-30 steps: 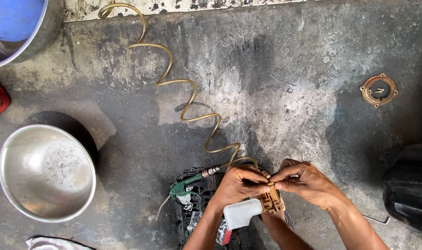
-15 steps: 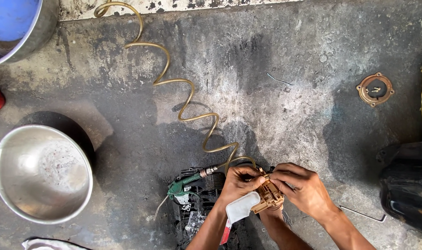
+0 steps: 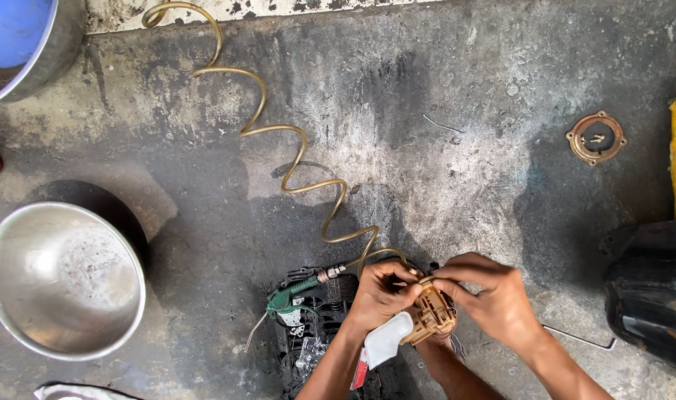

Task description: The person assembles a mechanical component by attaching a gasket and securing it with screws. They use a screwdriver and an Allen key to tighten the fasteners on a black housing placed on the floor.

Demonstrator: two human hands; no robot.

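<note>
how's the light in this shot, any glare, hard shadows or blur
Head view: bright, fairly even daylight on the stained grey concrete floor; the round shiny steel bowl shows soft glare inside and throws a dark shadow up and to its right; the coiled brass-coloured air hose casts a faint shadow; both hands, left and right, and the tan plastic part look sharp, with no obvious blur.
</note>
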